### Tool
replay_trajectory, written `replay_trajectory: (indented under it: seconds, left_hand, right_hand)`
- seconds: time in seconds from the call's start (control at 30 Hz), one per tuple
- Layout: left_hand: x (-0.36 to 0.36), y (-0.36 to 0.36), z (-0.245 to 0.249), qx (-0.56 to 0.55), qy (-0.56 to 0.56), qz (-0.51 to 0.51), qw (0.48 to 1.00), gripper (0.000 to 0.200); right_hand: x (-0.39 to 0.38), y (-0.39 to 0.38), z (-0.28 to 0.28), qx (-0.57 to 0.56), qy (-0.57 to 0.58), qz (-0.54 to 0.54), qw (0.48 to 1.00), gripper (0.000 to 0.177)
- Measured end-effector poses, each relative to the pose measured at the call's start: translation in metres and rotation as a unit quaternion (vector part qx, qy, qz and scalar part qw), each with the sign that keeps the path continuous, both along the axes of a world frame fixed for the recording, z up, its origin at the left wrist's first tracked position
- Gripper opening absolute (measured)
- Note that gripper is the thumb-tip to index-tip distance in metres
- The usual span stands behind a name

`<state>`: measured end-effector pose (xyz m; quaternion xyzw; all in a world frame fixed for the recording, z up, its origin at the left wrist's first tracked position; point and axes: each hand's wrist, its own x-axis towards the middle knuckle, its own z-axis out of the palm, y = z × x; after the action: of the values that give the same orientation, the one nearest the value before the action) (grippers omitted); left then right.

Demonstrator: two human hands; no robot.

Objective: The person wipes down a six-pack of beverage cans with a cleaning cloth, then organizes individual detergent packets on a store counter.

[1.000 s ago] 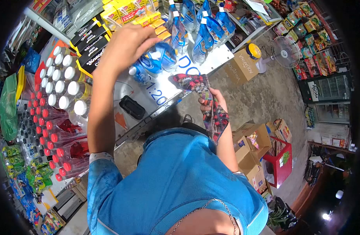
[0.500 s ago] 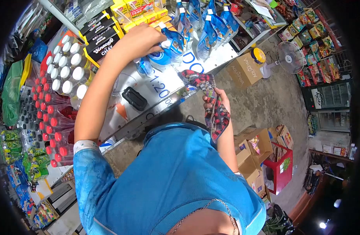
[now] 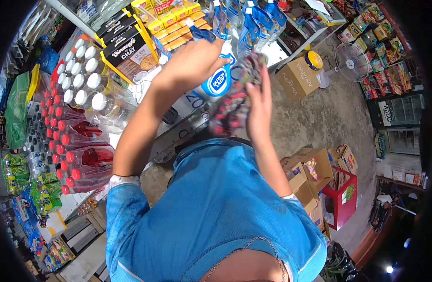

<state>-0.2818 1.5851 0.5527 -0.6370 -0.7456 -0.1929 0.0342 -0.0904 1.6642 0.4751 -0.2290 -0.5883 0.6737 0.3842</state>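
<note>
My left hand point(image 3: 195, 63) is closed on a blue-and-white Dutch Lady pouch point(image 3: 218, 81), its fingers at the top near the white cap. The pouch is over the front of the counter, its label facing up. My right hand point(image 3: 259, 105) grips a red, black and grey checkered cloth point(image 3: 232, 105), blurred by motion, close beside the pouch's right side. Behind my hands stand several similar blue pouches point(image 3: 250, 33) with white caps. A black plastic object point(image 3: 170, 115) on the counter is partly hidden by my left forearm.
Vinacafé boxes point(image 3: 124, 47), yellow cartons point(image 3: 164, 14), white-capped bottles point(image 3: 91, 82) and red-capped bottles point(image 3: 80, 157) crowd the counter's left. To the right on the floor are a fan point(image 3: 351, 63), an Aquafina carton point(image 3: 298, 77), open cardboard boxes point(image 3: 314, 169) and a red crate point(image 3: 345, 199).
My left hand has drawn a Dutch Lady pouch out of the group, rightward and toward me. The cloth in my right hand has swung left, up to the pouch.
</note>
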Motion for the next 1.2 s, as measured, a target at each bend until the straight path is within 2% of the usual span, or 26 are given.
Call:
replay_trajectory:
  seconds: [0.03,0.07,0.1,0.17,0.2,0.27,0.3,0.37,0.4,0.5,0.53,0.57,0.6,0.67,0.7,0.77,0.83,0.9,0.93,0.97,1.07,1.1,1.17,1.2]
  left_hand:
    - [-0.001,0.006,-0.014,0.01,-0.01,0.0,1.0,0.039]
    - [-0.003,0.011,-0.025,0.019,-0.021,-0.001,1.0,0.039]
    - [-0.012,0.015,-0.033,0.015,-0.023,-0.003,1.0,0.039]
    - [-0.028,0.02,-0.045,0.011,-0.068,-0.022,0.997,0.037]
    - [-0.026,0.016,-0.046,0.045,-0.127,-0.006,0.991,0.034]
    - [-0.023,0.013,-0.032,0.026,-0.135,0.011,0.99,0.035]
    - [-0.021,0.01,-0.03,0.001,-0.15,0.029,0.988,0.037]
    - [-0.024,0.01,-0.042,0.019,-0.147,0.013,0.989,0.04]
    - [-0.025,0.011,-0.042,0.031,-0.148,0.022,0.988,0.04]
    - [-0.028,0.007,-0.041,0.043,-0.204,0.016,0.978,0.037]
    - [-0.031,0.006,-0.037,0.049,-0.204,0.003,0.978,0.037]
    - [-0.031,0.003,-0.036,0.05,-0.208,-0.013,0.977,0.037]
    - [-0.033,0.005,-0.036,0.02,-0.185,0.012,0.982,0.038]
    - [-0.035,0.006,-0.037,0.025,-0.17,0.026,0.985,0.038]
    - [-0.034,0.004,-0.039,0.023,-0.162,0.047,0.985,0.038]
    - [-0.03,0.004,-0.04,0.018,-0.166,0.049,0.985,0.039]
    - [-0.028,0.005,-0.036,0.015,-0.155,0.057,0.986,0.038]
    - [-0.029,0.004,-0.034,-0.003,-0.166,0.053,0.985,0.037]
    - [-0.031,0.004,-0.038,-0.004,-0.148,0.047,0.988,0.037]
    - [-0.033,0.005,-0.04,-0.002,-0.129,0.041,0.991,0.038]
    - [-0.029,-0.001,-0.028,-0.011,-0.1,0.029,0.994,0.033]
    - [-0.029,-0.003,-0.025,-0.011,-0.087,0.016,0.996,0.034]
    - [-0.028,-0.006,-0.029,0.032,-0.079,0.005,0.996,0.035]
    - [-0.028,-0.005,-0.023,0.034,-0.047,-0.028,0.998,0.033]
  right_hand:
    - [-0.012,-0.012,0.007,0.051,0.014,0.005,0.999,0.066]
    - [-0.023,-0.016,0.01,0.205,-0.018,0.002,0.979,0.066]
    - [-0.032,-0.02,0.011,0.411,-0.129,-0.045,0.901,0.067]
    - [-0.059,-0.02,-0.019,0.447,-0.112,-0.064,0.885,0.067]
    - [-0.056,-0.021,-0.036,0.447,-0.113,-0.067,0.885,0.067]
    - [-0.05,-0.017,-0.074,0.299,-0.19,-0.026,0.935,0.067]
    - [-0.044,-0.015,-0.091,0.298,-0.193,-0.024,0.934,0.067]
    - [-0.033,-0.014,-0.115,0.292,-0.21,0.001,0.933,0.064]
    - [-0.038,-0.024,-0.097,0.29,-0.214,-0.022,0.933,0.062]
    - [-0.052,-0.042,-0.021,0.318,-0.1,-0.037,0.942,0.063]
    - [-0.059,-0.043,-0.014,0.347,-0.071,-0.044,0.934,0.067]
    - [-0.06,-0.046,-0.022,0.343,-0.073,-0.049,0.935,0.067]
    - [-0.06,-0.046,-0.038,0.361,-0.093,-0.047,0.927,0.068]
    - [-0.059,-0.035,-0.086,0.375,-0.136,-0.057,0.915,0.067]
    - [-0.056,-0.033,-0.081,0.377,-0.138,-0.058,0.914,0.067]
    - [-0.052,-0.036,-0.069,0.294,-0.197,-0.047,0.934,0.063]
    - [-0.06,-0.037,-0.051,0.331,-0.186,-0.067,0.923,0.06]
    - [-0.066,-0.05,-0.02,0.354,-0.097,-0.066,0.928,0.058]
    - [-0.07,-0.048,-0.027,0.4,-0.108,-0.084,0.906,0.061]
    - [-0.07,-0.043,-0.044,0.399,-0.11,-0.087,0.906,0.061]
    - [-0.058,-0.021,-0.085,0.497,-0.225,-0.062,0.835,0.066]
    - [-0.052,-0.017,-0.08,0.501,-0.224,-0.06,0.834,0.066]
    - [-0.034,-0.011,-0.071,0.405,-0.295,-0.004,0.865,0.058]
    - [-0.028,-0.004,-0.072,0.41,-0.292,-0.027,0.864,0.049]
